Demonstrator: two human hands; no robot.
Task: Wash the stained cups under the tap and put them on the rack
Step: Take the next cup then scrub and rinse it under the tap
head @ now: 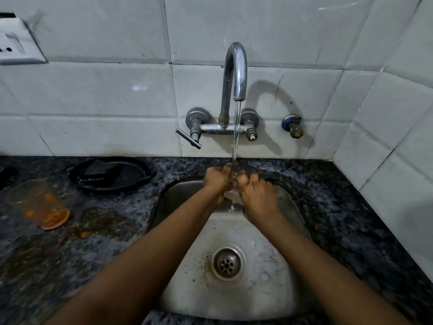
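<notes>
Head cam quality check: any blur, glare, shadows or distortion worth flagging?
Head view: dim, lit from the front-left; the tap throws a hard shadow right onto the tiles; small glare on the spout; wide-angle bends the tile lines at the edges; the stained cup and counter look smeared; the left hand and right hand are fairly sharp.

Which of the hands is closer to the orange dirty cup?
Left. The left hand is nearer the cup, which stands apart on the counter; the right hand is farther, over the sink.

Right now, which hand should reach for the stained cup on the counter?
Left, probably. The stained cup stands on the counter left of the sink, on the left hand's side; the right hand would have to cross over.
</notes>
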